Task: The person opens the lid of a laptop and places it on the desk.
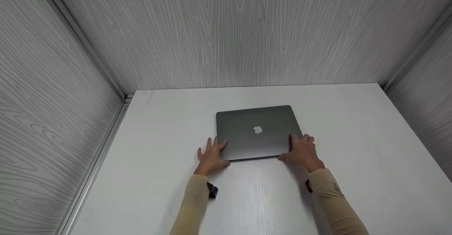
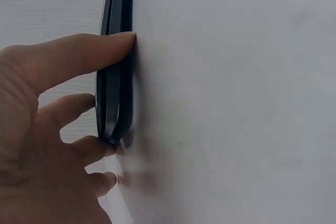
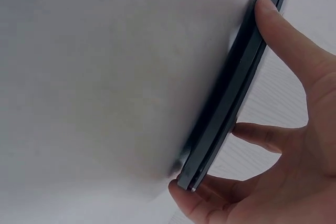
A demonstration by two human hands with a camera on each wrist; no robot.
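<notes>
A closed dark grey laptop [image 1: 243, 130] with a pale apple logo lies flat on the white table [image 1: 162, 122], slightly turned. My left hand [image 1: 212, 157] holds its near left corner. In the left wrist view, the thumb [image 2: 84, 56] presses the front edge, while the index finger touches the lid and another finger meets the corner. At the near right corner, my right hand [image 1: 302, 153] grips the laptop likewise. The right wrist view has that thumb [image 3: 289, 40] against the front edge [image 3: 226, 93], an index fingertip on the lid and other fingers round the corner.
Grey wood-grain panels rise behind the table [image 1: 229, 33], at the left [image 1: 53, 104] and at the right [image 1: 423, 86]. A metal rail [image 1: 95, 160] runs along the table's left side. Small black devices sit at the left wrist [image 1: 212, 190] and the right wrist [image 1: 308, 186].
</notes>
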